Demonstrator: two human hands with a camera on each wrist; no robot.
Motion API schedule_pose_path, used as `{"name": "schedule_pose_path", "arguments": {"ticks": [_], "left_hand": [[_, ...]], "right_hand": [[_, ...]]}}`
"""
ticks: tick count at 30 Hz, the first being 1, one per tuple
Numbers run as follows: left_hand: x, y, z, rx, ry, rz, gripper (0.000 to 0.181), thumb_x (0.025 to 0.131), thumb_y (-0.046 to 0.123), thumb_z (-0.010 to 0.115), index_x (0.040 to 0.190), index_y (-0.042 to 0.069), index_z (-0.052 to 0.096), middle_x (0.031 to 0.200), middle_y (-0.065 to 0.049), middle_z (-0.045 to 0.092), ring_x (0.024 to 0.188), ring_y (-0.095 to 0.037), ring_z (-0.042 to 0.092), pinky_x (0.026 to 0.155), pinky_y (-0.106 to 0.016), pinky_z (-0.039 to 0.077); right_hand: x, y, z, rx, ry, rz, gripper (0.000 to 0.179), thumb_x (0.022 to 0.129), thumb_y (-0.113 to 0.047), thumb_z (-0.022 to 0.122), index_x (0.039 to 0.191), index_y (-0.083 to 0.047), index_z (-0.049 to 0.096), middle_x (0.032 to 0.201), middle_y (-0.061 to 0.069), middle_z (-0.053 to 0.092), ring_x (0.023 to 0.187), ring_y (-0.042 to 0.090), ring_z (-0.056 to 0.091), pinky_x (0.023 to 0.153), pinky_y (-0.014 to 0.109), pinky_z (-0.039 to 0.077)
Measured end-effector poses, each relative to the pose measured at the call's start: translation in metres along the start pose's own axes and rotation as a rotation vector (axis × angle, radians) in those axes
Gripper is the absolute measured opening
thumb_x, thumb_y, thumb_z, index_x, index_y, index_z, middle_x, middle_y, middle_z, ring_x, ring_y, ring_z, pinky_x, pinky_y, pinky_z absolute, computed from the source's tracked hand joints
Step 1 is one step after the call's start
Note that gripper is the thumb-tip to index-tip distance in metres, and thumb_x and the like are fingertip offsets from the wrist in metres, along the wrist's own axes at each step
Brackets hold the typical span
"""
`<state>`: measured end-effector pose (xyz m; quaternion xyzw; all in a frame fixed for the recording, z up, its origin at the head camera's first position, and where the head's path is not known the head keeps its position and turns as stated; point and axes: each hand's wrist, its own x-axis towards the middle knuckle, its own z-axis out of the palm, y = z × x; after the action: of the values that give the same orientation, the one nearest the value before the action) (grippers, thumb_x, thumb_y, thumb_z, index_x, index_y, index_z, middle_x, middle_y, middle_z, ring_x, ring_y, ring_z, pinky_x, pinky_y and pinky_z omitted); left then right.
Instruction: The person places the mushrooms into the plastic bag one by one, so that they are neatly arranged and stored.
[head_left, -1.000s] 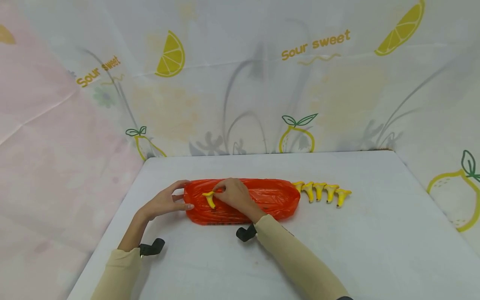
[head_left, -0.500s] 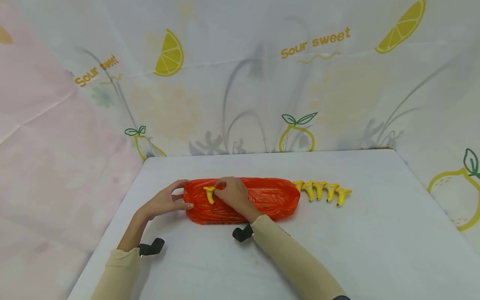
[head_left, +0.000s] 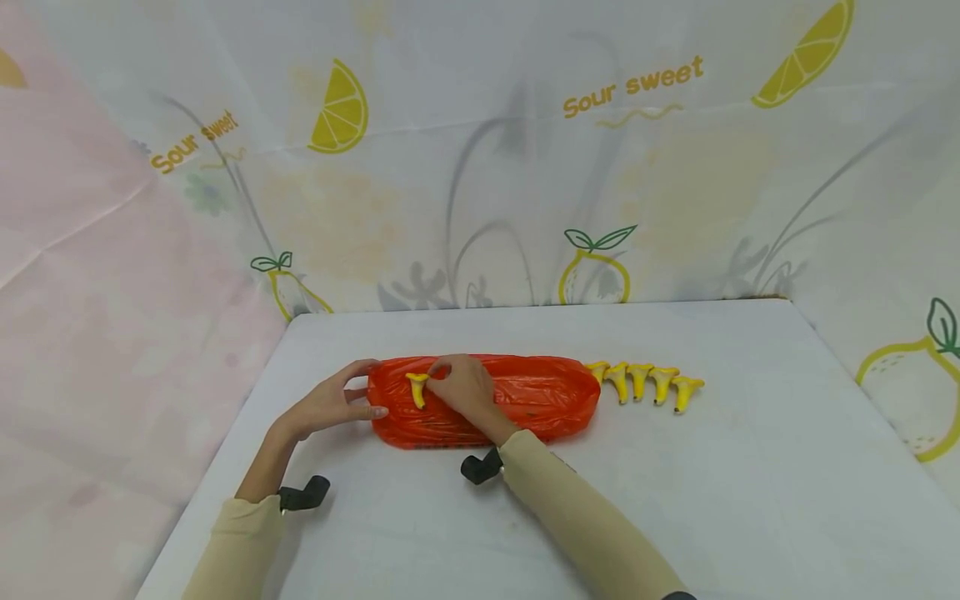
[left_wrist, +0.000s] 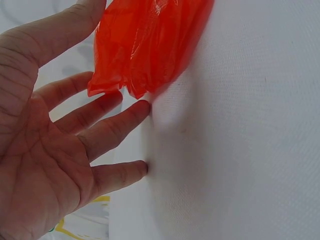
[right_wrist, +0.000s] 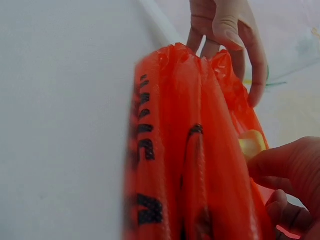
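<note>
A red plastic bag [head_left: 536,392] lies lengthwise across the white table, wrinkled and printed in black along its near side. Over its left part my right hand [head_left: 467,387] pinches a yellow trumpet-shaped mushroom [head_left: 417,392] by the cap, stem pointing down. In the right wrist view the bag partly hides that mushroom [right_wrist: 251,142]. At the bag's left end is my left hand [head_left: 322,407], thumb tip on the bag. The left wrist view shows its fingers [left_wrist: 117,127] spread and fairly straight, the tips at the bag's edge and the table.
Several similar yellow mushrooms [head_left: 651,383] stand in a row right of the bag, the leftmost partly hidden behind its end. The white table [head_left: 750,467] meets a lemon-printed cloth [head_left: 480,167] at the back. A black wrist camera [head_left: 303,494] sits on the left wrist.
My right hand has shifted slightly left and up with the mushroom, whose stem now hangs straighter. The left hand, the bag and the row of mushrooms have stayed put.
</note>
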<state>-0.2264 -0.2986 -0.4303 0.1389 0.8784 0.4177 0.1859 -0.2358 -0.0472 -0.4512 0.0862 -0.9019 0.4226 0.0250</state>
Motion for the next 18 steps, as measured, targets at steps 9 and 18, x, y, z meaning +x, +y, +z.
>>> {"name": "schedule_pose_path", "arguments": {"ticks": [9,18], "left_hand": [[-0.001,0.002,0.000,-0.014,-0.004,0.006,0.085,0.083,0.035,0.079,0.150,0.013,0.032,0.154,-0.018,0.032,0.133,-0.051,0.040,0.095,-0.054,0.049],[-0.002,0.003,0.000,-0.017,-0.005,-0.003,0.085,0.083,0.036,0.079,0.150,0.013,0.032,0.154,-0.018,0.032,0.133,-0.051,0.039,0.095,-0.055,0.049]], "right_hand": [[0.002,0.009,-0.012,0.010,-0.076,0.011,0.016,0.084,-0.029,0.079,0.097,-0.019,0.079,0.099,-0.006,0.070,0.074,0.012,0.054,0.060,0.024,0.046],[0.001,0.016,-0.036,-0.011,-0.122,0.036,0.024,0.082,-0.032,0.080,0.102,-0.019,0.079,0.084,-0.004,0.067,0.067,0.016,0.056,0.054,0.023,0.044]]}}
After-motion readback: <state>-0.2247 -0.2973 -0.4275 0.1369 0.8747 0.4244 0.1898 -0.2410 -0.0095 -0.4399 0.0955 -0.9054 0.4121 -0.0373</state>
